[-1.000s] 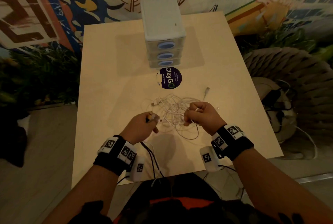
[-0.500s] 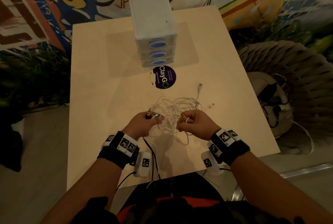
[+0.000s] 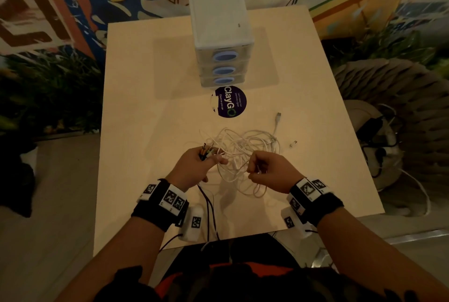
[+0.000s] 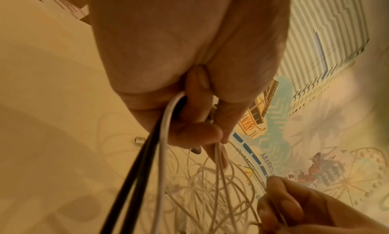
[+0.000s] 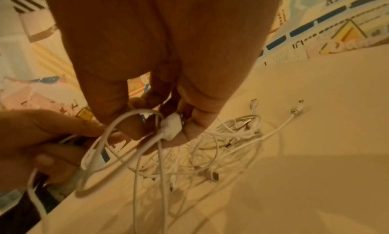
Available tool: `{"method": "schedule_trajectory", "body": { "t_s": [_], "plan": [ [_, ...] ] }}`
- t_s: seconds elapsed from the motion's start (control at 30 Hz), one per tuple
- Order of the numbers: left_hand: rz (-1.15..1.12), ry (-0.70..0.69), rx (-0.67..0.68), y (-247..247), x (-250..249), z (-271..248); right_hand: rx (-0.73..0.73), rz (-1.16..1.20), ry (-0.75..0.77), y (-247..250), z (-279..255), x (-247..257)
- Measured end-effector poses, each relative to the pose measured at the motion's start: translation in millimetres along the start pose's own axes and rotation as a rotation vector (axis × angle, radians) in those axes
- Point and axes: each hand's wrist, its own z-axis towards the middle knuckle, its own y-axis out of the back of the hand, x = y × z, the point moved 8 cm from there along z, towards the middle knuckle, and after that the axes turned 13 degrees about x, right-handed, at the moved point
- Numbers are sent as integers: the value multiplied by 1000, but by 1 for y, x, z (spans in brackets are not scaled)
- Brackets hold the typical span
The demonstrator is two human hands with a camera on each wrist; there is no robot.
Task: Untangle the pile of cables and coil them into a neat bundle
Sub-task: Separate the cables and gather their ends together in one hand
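A tangle of thin white cables point(image 3: 245, 148) lies on the pale table point(image 3: 150, 112) in front of me. My left hand point(image 3: 201, 163) grips a bunch of cable ends, with dark plugs point(image 3: 206, 152) sticking up from the fist and black and white cables point(image 4: 147, 162) trailing back toward me. My right hand point(image 3: 264, 168) is curled round white cable strands and a small white connector block point(image 5: 171, 127). Loops point(image 5: 118, 146) hang between both hands. A loose USB plug point(image 3: 278, 116) points away at the pile's far right.
A white three-drawer unit point(image 3: 220, 34) stands at the table's far middle, with a round dark sticker point(image 3: 230, 101) just in front of it. A small loose connector point(image 3: 294, 143) lies right of the pile. A woven seat point(image 3: 388, 97) with more cords sits off the right edge.
Both hands have stayed close together over the pile. The left hand's plug ends now stick up more clearly, and the strands between the hands have shifted slightly.
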Motion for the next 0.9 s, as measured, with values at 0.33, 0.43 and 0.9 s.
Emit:
{"method": "schedule_trajectory", "body": {
  "t_s": [0.33, 0.43, 0.9],
  "plan": [
    [-168, -40, 110, -10, -5, -5, -85, 266, 75, -5, 1, 16],
    [-158, -64, 108, -12, -6, -5, -102, 274, 91, -7, -3, 15],
    [-255, -81, 128, -11, -3, -5, -131, 34, -84, -10, -1, -4]
  ]
}}
